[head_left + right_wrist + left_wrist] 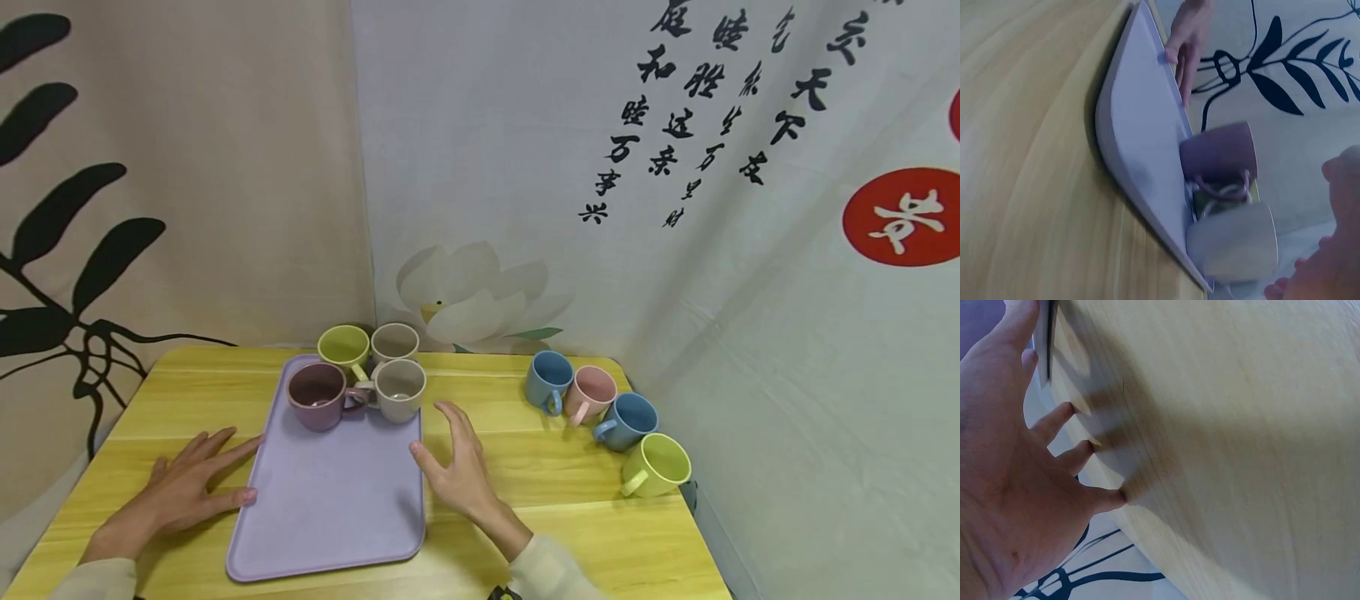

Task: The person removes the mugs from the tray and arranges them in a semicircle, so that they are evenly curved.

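A lavender tray (337,500) lies on the wooden table with several mugs at its far end. Among them are a purple mug (318,400), a near white mug (400,392), a yellow-green mug (344,347) and a second white mug (394,343) behind. My left hand (183,487) is spread at the tray's left edge, its thumb and index fingertip at the rim, the other fingertips on the tabletop. To the right of the tray, my right hand (461,471) is held above the table with thumb and fingers apart and nothing between them, close to the near white mug.
At the table's right edge stands a row: a blue mug (549,379), a pink mug (589,392), another blue mug (627,421) and a yellow-green mug (657,467). Printed cloth curtains (480,167) hang behind the table (540,508) and along its right side.
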Tool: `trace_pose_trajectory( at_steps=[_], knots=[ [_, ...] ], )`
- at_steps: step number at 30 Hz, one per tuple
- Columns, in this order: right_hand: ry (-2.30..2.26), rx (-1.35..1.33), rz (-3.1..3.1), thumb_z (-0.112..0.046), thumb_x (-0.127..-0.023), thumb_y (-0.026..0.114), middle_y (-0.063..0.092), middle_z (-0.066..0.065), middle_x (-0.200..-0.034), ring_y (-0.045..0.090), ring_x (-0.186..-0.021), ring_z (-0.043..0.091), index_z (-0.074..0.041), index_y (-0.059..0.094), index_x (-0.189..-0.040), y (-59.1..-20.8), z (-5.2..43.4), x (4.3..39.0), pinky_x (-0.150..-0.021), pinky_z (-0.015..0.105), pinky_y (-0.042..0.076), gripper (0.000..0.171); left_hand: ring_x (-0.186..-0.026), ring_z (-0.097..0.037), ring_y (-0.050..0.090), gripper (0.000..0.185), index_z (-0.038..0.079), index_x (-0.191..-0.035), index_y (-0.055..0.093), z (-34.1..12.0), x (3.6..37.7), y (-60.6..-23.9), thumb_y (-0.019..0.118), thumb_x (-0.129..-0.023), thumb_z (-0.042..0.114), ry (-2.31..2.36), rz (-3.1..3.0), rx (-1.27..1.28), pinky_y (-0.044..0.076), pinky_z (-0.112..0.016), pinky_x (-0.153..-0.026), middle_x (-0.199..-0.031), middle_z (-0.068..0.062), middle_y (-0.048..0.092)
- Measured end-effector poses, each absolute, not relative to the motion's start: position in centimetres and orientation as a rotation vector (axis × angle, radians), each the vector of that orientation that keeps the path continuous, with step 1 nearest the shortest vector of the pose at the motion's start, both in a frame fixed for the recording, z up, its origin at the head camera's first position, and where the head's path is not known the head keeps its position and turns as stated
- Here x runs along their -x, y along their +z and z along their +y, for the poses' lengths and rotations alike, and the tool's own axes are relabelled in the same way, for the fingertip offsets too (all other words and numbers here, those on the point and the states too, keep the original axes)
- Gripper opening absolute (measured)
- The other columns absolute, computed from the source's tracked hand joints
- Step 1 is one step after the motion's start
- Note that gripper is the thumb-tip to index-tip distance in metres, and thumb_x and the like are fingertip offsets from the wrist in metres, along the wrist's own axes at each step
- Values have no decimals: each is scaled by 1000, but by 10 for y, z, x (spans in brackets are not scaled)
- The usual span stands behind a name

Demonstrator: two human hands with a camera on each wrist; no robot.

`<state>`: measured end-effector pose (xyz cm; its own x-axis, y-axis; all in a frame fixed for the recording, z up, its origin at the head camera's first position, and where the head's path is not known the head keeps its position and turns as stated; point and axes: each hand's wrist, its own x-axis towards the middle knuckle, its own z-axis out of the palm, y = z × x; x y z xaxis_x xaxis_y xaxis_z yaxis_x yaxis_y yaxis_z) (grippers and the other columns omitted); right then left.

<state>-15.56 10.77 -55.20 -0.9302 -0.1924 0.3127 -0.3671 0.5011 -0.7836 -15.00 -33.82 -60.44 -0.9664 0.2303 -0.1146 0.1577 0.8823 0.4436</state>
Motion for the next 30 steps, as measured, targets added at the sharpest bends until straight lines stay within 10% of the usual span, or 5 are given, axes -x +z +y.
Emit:
trace_pose_trajectory(
  at_steps=[30],
  knots=[
    [1435,-538,-2740,-36,-109,72,58,17,-170,59,-156,36,-1,45,-169,-563,17,175,-131,48,50,74,-153,-82,24,93,28,-174,45,-338,149,-604,79,-97,67,673,2884,-302,10,-107,-106,-175,-43,29]
  ],
)
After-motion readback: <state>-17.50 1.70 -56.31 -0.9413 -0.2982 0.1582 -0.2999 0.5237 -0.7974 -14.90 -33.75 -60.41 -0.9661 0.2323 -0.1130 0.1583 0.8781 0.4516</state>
